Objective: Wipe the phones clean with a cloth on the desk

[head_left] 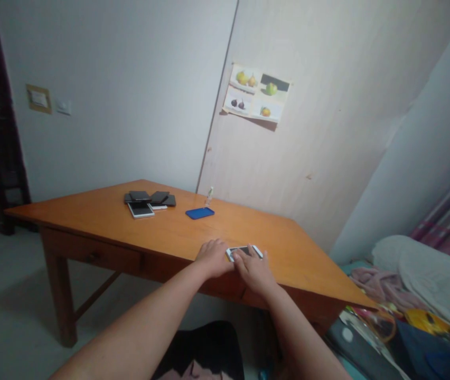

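A white smartphone (244, 250) with a dark screen lies at the near edge of the wooden table (177, 237). At its left end my left hand (213, 257) rests on the tabletop, fingers bent and partly hidden, seeming to hold that end. Over the phone's screen and right side lies my right hand (257, 270), its thumb and fingers spread apart and touching the phone. Farther back is a blue phone case (200, 213), apart from both hands. Just behind the case stands a small clear bottle (209, 196).
Several dark flat devices (162, 198) are piled at the table's back left, with a white-framed tablet (141, 209) in front of them. A bed with bedding (434, 274) and bags borders the table's right end. A fruit poster (257, 96) hangs on the wall behind.
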`<state>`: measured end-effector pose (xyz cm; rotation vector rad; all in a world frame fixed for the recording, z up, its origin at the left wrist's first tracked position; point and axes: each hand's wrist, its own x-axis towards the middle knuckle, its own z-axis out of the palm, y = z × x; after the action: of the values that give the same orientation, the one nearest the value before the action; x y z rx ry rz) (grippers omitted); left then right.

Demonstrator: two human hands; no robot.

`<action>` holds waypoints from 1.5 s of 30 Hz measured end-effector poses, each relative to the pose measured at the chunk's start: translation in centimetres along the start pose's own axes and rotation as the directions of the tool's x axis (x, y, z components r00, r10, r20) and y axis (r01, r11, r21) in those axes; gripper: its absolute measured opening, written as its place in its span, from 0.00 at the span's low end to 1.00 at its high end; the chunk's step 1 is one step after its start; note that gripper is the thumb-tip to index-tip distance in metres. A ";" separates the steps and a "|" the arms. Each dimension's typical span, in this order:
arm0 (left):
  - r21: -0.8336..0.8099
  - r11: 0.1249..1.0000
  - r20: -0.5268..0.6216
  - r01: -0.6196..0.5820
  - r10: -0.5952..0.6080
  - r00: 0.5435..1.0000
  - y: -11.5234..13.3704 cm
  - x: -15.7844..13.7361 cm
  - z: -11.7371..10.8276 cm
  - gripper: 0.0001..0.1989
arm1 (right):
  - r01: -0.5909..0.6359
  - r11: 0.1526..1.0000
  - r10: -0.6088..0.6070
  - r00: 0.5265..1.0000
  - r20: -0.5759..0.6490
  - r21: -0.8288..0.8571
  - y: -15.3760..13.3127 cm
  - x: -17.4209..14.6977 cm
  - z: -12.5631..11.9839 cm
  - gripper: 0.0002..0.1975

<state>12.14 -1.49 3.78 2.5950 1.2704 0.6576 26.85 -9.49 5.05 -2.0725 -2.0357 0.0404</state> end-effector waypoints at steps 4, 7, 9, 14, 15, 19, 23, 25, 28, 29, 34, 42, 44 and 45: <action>0.009 1.000 -0.003 -0.011 0.011 1.000 -0.1 0.0 0.0 0.19 | -0.019 1.000 0.019 0.999 0.034 -0.010 -1.0 2.1 0.1 0.25; 0.013 1.000 -0.006 -0.009 0.009 1.000 -0.1 0.0 0.0 0.19 | 0.009 1.000 -0.009 1.000 0.015 0.017 -0.5 1.3 0.4 0.26; 0.010 1.000 -0.002 -0.007 0.007 1.000 -0.1 0.0 0.1 0.20 | 0.028 0.999 -0.028 1.000 0.000 0.034 0.2 0.0 0.4 0.27; 0.014 1.000 -0.006 -0.002 0.002 1.000 0.0 0.0 0.2 0.23 | 0.048 0.998 -0.048 0.999 -0.002 0.045 0.3 -1.6 0.0 0.29; 0.017 1.000 -0.008 0.003 -0.003 1.000 0.0 0.0 0.2 0.22 | 0.056 0.997 -0.055 0.998 -0.006 0.051 -0.1 -1.4 0.0 0.28; 0.026 1.000 -0.006 0.012 -0.012 1.000 0.0 -0.1 0.1 0.16 | 0.088 0.994 -0.088 0.996 -0.003 0.062 -0.7 0.4 0.3 0.26; 0.032 0.999 -0.026 0.004 -0.003 1.000 0.0 -0.1 0.2 0.21 | -0.080 0.997 0.081 0.997 -0.019 0.009 1.7 1.9 0.1 0.27; 0.031 0.999 -0.043 0.009 -0.008 0.999 0.0 0.0 0.4 0.23 | -0.193 0.981 0.192 0.980 -0.045 -0.026 2.9 2.1 -0.1 0.28; 0.026 1.000 -0.048 0.006 -0.005 0.999 -0.1 0.1 0.6 0.23 | -0.230 0.971 0.228 0.973 -0.043 -0.058 2.7 2.1 0.1 0.28; 0.023 1.000 -0.045 0.002 -0.001 0.999 -0.1 0.1 0.7 0.23 | -0.202 0.978 0.201 0.979 -0.025 -0.053 2.2 2.0 0.2 0.28; 0.006 1.000 -0.040 -0.010 0.010 0.999 -0.3 0.0 0.6 0.20 | -0.002 1.000 0.003 0.999 0.035 -0.015 0.2 2.0 0.8 0.29; 0.016 1.000 -0.057 -0.008 0.009 0.998 -0.1 0.0 0.5 0.22 | -0.176 0.977 0.181 0.983 0.026 -0.122 1.9 2.7 -0.2 0.28; 0.008 1.000 -0.045 -0.005 0.006 0.999 -0.1 0.0 0.5 0.21 | -0.109 0.990 0.113 0.992 0.055 -0.086 0.9 2.6 0.3 0.27; 0.004 1.000 -0.041 -0.007 0.007 0.999 -0.1 -0.1 0.4 0.20 | -0.065 0.996 0.069 0.996 0.064 -0.063 0.4 2.5 0.5 0.27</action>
<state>12.23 -1.45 3.33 2.6026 1.2761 0.7145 27.26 -6.97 4.86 -2.2046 -2.0278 0.0599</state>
